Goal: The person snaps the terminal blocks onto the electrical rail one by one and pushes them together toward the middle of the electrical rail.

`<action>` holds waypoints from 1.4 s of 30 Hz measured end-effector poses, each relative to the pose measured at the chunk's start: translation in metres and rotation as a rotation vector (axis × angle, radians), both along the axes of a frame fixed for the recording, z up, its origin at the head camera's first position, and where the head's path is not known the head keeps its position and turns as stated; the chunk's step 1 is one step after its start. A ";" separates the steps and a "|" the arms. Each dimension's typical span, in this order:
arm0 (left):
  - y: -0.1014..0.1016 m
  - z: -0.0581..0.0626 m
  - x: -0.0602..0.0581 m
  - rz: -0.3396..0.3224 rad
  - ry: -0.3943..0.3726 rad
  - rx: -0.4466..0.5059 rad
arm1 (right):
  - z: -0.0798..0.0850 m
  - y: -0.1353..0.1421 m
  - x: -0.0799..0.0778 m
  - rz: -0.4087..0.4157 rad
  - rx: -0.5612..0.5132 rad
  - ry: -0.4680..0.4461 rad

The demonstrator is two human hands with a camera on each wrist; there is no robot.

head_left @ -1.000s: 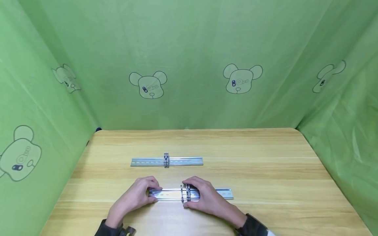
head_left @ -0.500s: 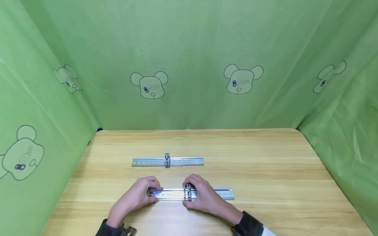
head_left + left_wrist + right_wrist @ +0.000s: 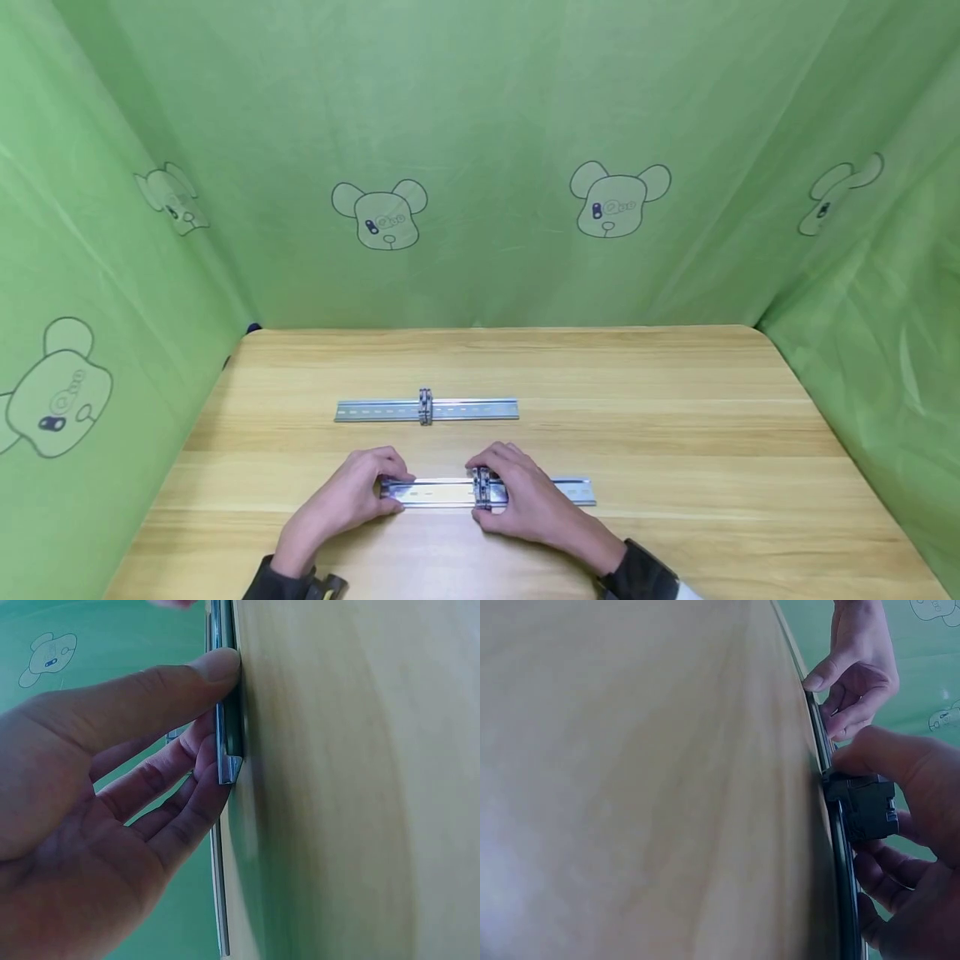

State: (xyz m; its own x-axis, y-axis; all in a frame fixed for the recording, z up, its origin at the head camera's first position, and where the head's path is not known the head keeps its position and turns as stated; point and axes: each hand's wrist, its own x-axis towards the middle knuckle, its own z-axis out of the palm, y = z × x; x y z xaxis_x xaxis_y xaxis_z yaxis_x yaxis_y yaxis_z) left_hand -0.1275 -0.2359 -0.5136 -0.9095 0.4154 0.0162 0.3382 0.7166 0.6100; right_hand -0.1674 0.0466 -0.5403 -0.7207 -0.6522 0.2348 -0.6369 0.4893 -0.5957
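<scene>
Lengthwise across the near table lies a slotted metal DIN rail (image 3: 438, 494). My left hand (image 3: 351, 497) pinches its left end, thumb on the near edge and fingers on the far edge; the left wrist view shows the rail's end (image 3: 229, 771) between them. Dark narrow terminal blocks (image 3: 482, 488) sit side by side on the rail, right of its middle. My right hand (image 3: 527, 502) grips them from the right, thumb at the near side and fingers at the far side. The right wrist view shows the dark block (image 3: 866, 806) standing on the rail, partly covered by the fingers.
Farther back, a second DIN rail (image 3: 375, 411) lies roughly parallel, with narrow dark blocks (image 3: 425, 407) near its middle. Both lie on a wood-grain table (image 3: 675, 417). Green curtains (image 3: 480, 283) with bear-head prints stand at the back and sides.
The gap between the blocks under my right hand has closed; the left one moved right against its neighbour. My right hand shifted slightly, ending a little to the right. My left hand stays put.
</scene>
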 end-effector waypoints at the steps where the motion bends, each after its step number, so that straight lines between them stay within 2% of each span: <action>1: 0.000 0.000 0.000 0.000 -0.004 0.000 | 0.000 0.000 0.000 0.011 -0.005 0.002; 6: 0.001 0.003 0.000 0.001 -0.026 0.002 | 0.002 -0.001 -0.002 0.038 -0.015 -0.015; 18: 0.001 0.003 0.001 0.004 -0.030 -0.004 | 0.013 -0.003 -0.003 0.033 0.115 -0.004; 23: 0.001 0.002 0.002 0.005 -0.026 -0.013 | 0.017 -0.001 -0.002 0.044 0.138 0.012; 30: -0.002 0.001 0.001 0.025 -0.029 -0.046 | 0.027 0.032 -0.006 0.002 0.153 -0.023; 36: -0.017 0.000 0.001 0.062 -0.016 -0.071 | 0.027 0.069 -0.008 -0.018 0.222 -0.024; 42: -0.033 -0.002 0.001 0.103 -0.002 -0.072 | 0.021 0.076 -0.012 -0.016 0.222 0.005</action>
